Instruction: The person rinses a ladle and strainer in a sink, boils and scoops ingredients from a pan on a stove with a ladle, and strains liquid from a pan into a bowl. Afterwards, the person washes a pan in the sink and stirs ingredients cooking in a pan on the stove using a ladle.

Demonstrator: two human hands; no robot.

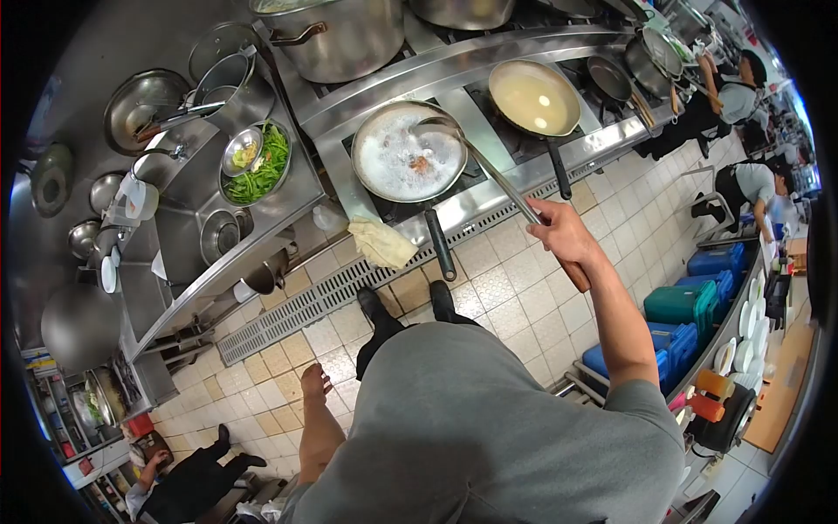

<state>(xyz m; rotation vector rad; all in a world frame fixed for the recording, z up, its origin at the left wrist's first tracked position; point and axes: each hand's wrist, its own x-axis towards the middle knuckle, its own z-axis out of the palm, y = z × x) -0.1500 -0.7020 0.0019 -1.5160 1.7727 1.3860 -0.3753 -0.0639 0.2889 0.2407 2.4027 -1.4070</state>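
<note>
My right hand (559, 232) is closed around the wooden-handled end of a long metal ladle (497, 178). The ladle's bowl dips into a frying pan (356, 166) on the near burner, where white foamy liquid bubbles around a small brown patch. That pan's dark handle (440, 244) points towards me. At my left side, my left hand (314, 382) hangs low over the floor, holding nothing, its fingers loosely apart. A folded cream cloth (382, 243) lies on the stove's front edge beside the pan.
A second pan (534, 96) with pale yellow liquid sits to the right. A large pot (336, 44) stands behind. On the left are a bowl of green vegetables (266, 170) and a sink (179, 231). Blue bins (668, 349) stand at right. Several co-workers are farther off.
</note>
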